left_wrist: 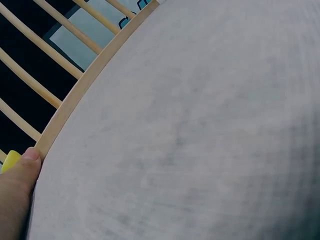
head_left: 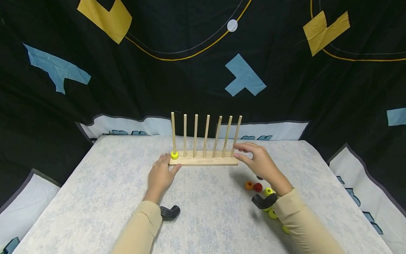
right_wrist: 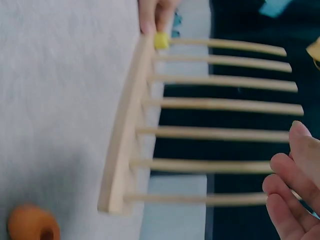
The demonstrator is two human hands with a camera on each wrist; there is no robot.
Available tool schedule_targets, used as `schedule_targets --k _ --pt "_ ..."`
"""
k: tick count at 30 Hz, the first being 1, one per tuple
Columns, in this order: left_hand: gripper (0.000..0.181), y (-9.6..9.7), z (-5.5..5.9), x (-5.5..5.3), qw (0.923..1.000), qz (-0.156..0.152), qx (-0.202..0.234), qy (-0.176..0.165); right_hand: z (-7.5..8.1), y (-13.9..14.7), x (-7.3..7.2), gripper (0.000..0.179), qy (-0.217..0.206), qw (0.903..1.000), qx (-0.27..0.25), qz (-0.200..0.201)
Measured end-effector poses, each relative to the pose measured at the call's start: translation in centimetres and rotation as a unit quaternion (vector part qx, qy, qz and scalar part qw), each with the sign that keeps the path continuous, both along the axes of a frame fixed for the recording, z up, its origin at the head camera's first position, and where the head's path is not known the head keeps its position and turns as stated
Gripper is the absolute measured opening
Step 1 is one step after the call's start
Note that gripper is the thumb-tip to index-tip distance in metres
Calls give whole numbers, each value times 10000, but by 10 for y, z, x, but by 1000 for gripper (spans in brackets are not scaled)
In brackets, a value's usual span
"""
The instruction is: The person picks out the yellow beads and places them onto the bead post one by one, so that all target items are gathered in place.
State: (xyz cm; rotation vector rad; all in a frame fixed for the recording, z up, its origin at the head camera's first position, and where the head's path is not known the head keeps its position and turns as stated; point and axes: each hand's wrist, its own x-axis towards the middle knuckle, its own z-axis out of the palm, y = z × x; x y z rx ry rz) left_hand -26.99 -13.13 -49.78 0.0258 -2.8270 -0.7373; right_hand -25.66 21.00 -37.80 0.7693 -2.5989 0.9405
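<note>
A wooden peg rack with a row of upright pegs stands toward the back of the table. One yellow bead sits at the foot of its leftmost peg. My left hand holds the rack's left end, its thumb on the front edge in the left wrist view. At the other end, my right hand hovers by the rightmost peg with nothing between thumb and fingers. The right wrist view shows its fingers loosely bent, near the peg tops.
Right of centre lie an orange bead, a red bead, a dark bead and several yellow ones, partly under my right forearm. A black curtain with tape patches hangs behind the pale table.
</note>
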Motion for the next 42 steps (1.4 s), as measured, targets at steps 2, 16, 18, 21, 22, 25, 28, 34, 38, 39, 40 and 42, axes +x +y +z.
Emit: schedule_targets --k 2,16,18,21,22,25,28,34,38,39,40,42 --pt "76 0 0 0 10000 -7 25 8 0 11 -1 37 17 9998 -10 -176" --pt "76 0 1 1 10000 27 33 -5 -20 64 12 36 -754 9918 12 -1036" --pt "76 0 0 1 10000 30 41 -8 -25 68 16 37 -932 9894 41 -1108" --pt "76 0 -1 2 10000 43 51 -35 -32 73 22 38 -1136 9866 121 -1163" --pt "76 0 -1 2 10000 48 53 -44 -34 75 23 38 -1197 9856 150 -1184" --pt "76 0 -1 2 10000 42 60 -56 -37 81 29 37 -1339 9834 231 -1207" --pt "76 0 0 2 10000 24 49 -37 -40 86 34 37 -1535 9803 337 -1196" --pt "76 0 2 1 10000 3 37 -12 -47 96 42 36 -1842 9754 629 -1036" --pt "76 1 2 1 10000 0 30 9 -52 101 48 35 -1989 9727 790 -896" --pt "76 1 2 1 10000 2 31 10 -52 101 49 34 -2043 9715 816 -885" --pt "76 1 3 1 10000 5 30 13 -53 102 51 34 -2108 9701 832 -863" --pt "76 1 3 2 10000 9 11 21 -54 102 53 35 -2224 9677 857 -823"
